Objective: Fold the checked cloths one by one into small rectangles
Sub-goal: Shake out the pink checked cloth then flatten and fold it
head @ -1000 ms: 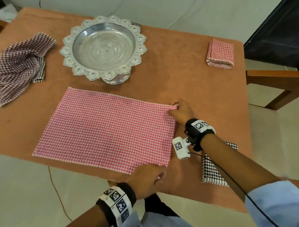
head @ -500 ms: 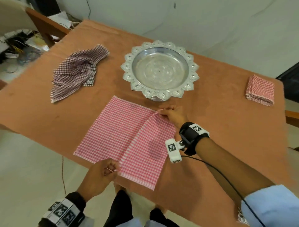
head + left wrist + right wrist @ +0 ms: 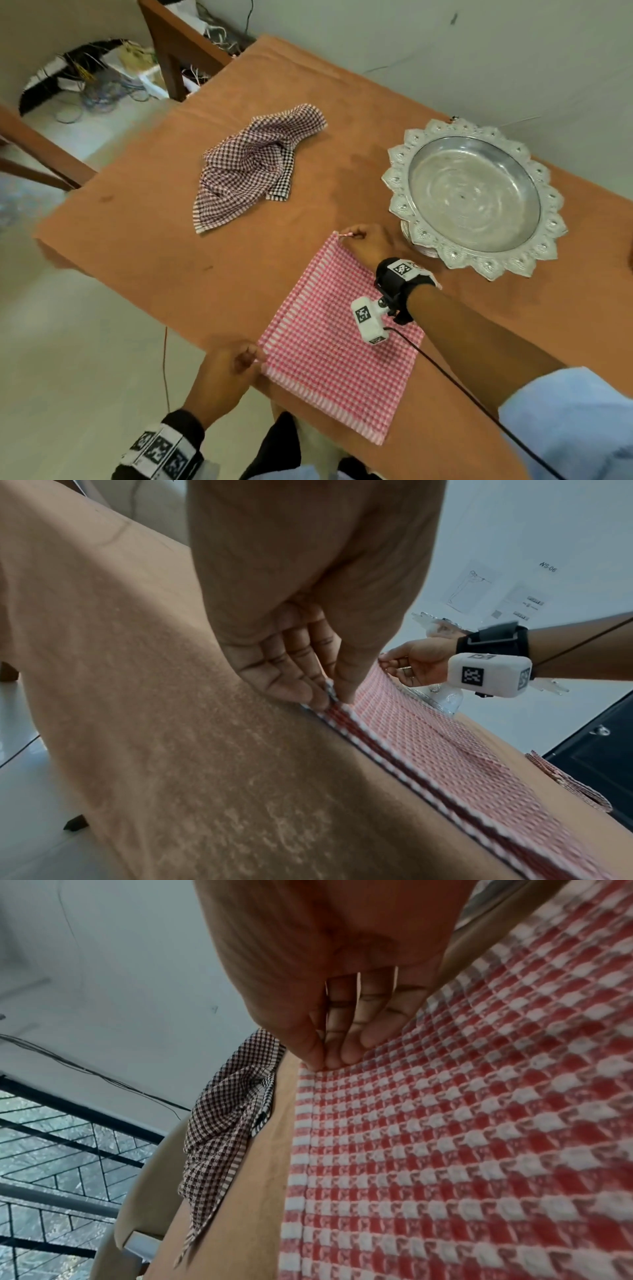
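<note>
Since a second ago the pink cloth [image 3: 337, 337] has gone from spread flat to doubled over, its right half carried across onto the left. It now lies at lower centre of the head view, on the worktop [image 3: 308, 113] edge. Left hand [image 3: 226, 370] pinches the near left corner, right hand [image 3: 364, 241] the far one, fingers clamped on both layers. By my reckoning further folds remain for this cloth. The dark cloths [image 3: 253, 171] at upper centre lie crumpled, untouched. One folded cloth [image 3: 568, 785] shows in the left wrist view.
</note>
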